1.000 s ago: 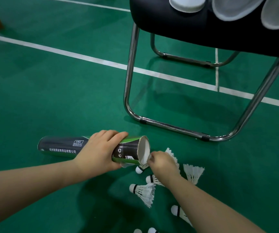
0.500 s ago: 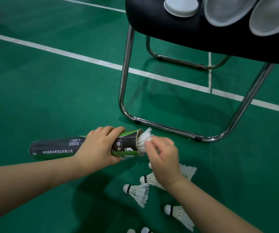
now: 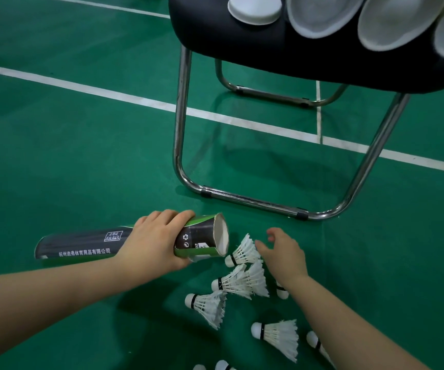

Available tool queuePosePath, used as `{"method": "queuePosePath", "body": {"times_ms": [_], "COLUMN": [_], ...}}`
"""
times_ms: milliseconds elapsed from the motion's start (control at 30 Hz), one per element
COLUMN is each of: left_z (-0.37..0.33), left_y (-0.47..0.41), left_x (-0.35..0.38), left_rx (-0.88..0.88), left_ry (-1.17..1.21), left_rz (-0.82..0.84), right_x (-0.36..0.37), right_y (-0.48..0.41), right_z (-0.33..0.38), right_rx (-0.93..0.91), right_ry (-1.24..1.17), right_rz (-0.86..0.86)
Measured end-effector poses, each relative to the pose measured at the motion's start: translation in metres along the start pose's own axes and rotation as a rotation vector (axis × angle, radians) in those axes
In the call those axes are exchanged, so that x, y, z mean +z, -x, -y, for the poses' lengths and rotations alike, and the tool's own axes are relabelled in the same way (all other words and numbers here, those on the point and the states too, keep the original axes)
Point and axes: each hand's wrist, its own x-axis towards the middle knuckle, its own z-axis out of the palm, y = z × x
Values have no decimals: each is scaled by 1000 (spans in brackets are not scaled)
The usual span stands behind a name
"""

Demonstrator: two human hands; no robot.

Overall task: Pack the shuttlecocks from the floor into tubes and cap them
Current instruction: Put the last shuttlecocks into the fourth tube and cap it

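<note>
A black and green shuttlecock tube (image 3: 87, 243) lies nearly level just above the green floor, its open mouth (image 3: 221, 235) facing right. My left hand (image 3: 156, 240) grips it near that mouth. My right hand (image 3: 282, 252) hovers to the right of the mouth with fingers spread and holds nothing. Several white feather shuttlecocks lie on the floor below the hands; one shuttlecock (image 3: 242, 252) lies just under the mouth beside my right fingers, another shuttlecock (image 3: 207, 305) lower down. White tube caps (image 3: 254, 8) rest on the chair seat.
A black padded chair (image 3: 322, 60) with chrome tube legs (image 3: 180, 124) stands right behind the hands; its floor rail (image 3: 252, 201) runs close above the tube mouth. White court lines (image 3: 82, 88) cross the floor. Open green floor stretches to the left.
My right hand pushed a shuttlecock into the tube mouth, let it go and drew back down to the right, now with spread fingers. The tube stays in my left hand.
</note>
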Motion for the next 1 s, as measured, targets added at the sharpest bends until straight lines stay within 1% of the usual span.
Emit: {"method": "queuePosePath", "body": {"times_ms": [267,333,400,500,567,600,667,767,833,900,1000], "left_z": [-6,-7,-6,-5,-7,-8,-10,-11,-12,-11,-11], "left_y": [-4,-5,-6,-9,-11,-12,-13,-13,-12,-9,-3], "left_x": [2,2,3,3,1,1,-1,-3,-4,-2,3], "left_rx": [4,8,8,-8,-23,-30,-37,-45,-42,-21,30], "left_ry": [-15,-21,-22,-23,-21,-18,-13,-7,-23,-36,-52], "left_rz": [35,39,31,29,38,42,50,66,71,64,62], "right_x": [15,12,5,-14,-26,-31,-31,-18,-13,-14,-15], "right_y": [0,0,1,9,18,24,37,51,56,53,48], "right_z": [1,2,6,20,35,43,57,68,71,74,73], "right_rx": [-24,-57,-114,-117,-170,-208,-283,-396,-427,-376,-338], "right_ry": [40,-23,-236,-672,-843,-902,-938,-828,-775,-717,-645], "right_rz": [-10,-65,-210,-407,-456,-446,-333,-64,101,319,748]}}
